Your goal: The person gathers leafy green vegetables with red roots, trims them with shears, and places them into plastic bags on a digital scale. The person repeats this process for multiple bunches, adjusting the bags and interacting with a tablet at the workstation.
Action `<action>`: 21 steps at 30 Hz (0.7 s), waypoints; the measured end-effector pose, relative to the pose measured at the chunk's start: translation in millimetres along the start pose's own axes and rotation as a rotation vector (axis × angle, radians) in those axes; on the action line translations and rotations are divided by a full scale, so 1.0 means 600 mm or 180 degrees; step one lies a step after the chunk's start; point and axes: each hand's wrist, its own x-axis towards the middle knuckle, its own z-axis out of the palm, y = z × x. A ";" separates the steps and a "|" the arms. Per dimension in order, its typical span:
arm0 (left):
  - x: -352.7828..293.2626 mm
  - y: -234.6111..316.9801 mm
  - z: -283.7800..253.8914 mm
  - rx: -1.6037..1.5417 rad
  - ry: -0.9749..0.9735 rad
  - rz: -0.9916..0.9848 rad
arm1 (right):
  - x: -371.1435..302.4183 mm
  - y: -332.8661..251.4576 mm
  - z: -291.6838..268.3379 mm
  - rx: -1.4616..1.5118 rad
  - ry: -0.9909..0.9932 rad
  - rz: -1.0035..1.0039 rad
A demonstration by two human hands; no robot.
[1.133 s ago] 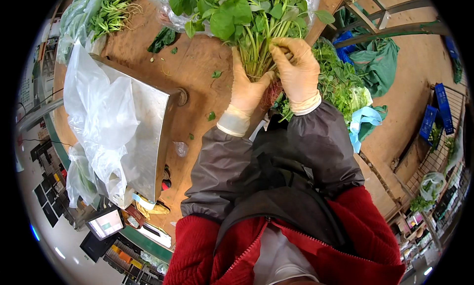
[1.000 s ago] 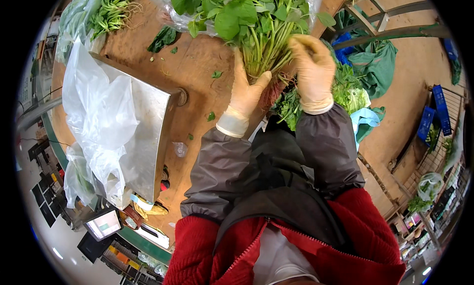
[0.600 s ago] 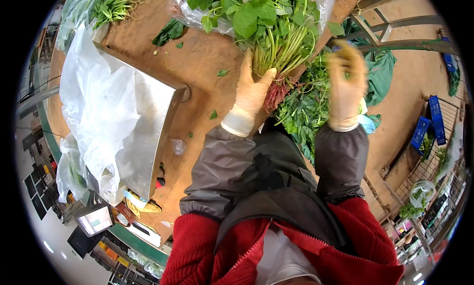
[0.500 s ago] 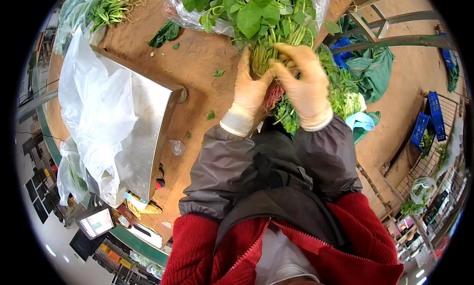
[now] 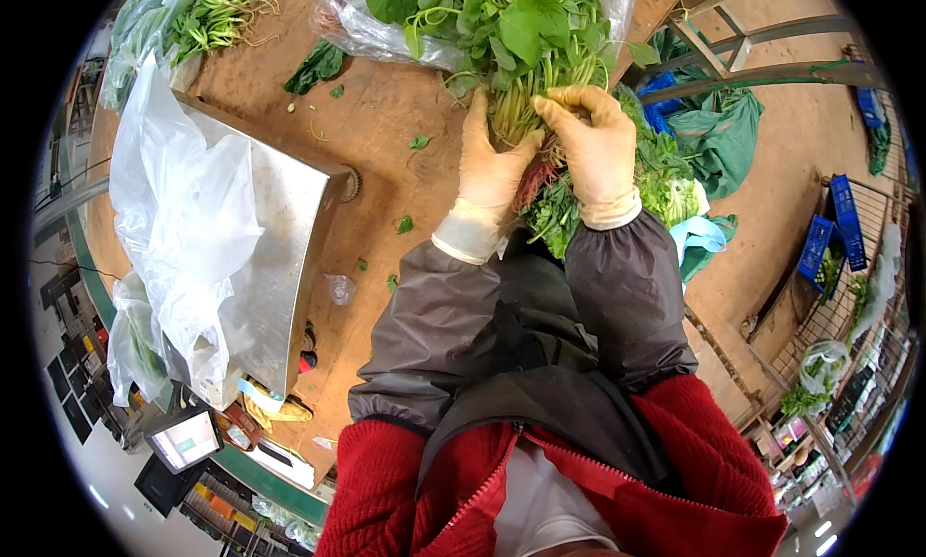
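A bunch of leafy greens with pinkish-red roots (image 5: 526, 31) is in front of me, leaves pointing away and roots toward my body. My left hand (image 5: 490, 162), in a pale rubber glove, is wrapped round the stems from the left, thumb at their near end. On the right side of the stems, my gloved right hand (image 5: 596, 142) is closed in a pinch, thumb and forefinger together. Whatever its fingertips hold is too small to make out. Part of the bunch is hidden behind both hands.
A metal scale (image 5: 280, 219) with a clear plastic bag (image 5: 183, 210) on it stands at left. Loose leaves (image 5: 316, 67) lie on the wooden table (image 5: 386, 142). More greens (image 5: 666, 162) sit right of my hands. Blue crates (image 5: 831, 234) are farther right.
My right hand's fingers have gone from spread and blurred to closed in a pinch beside the stems. The left hand keeps its hold on the bunch.
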 end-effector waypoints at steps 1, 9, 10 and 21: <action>0.001 0.000 -0.002 0.0110 -0.0047 0.0062 | -0.008 -0.002 -0.003 -0.0017 -0.0062 -0.0175; -0.004 0.007 -0.005 -0.0189 -0.0335 0.0152 | -0.044 0.034 -0.018 0.1237 -0.1256 0.0277; -0.001 0.001 -0.012 -0.0079 -0.0483 0.0184 | -0.044 0.025 -0.024 0.1051 -0.1218 0.0434; -0.003 -0.052 0.009 0.0563 0.0307 0.0623 | -0.056 0.011 0.025 -0.1961 0.0549 -0.0061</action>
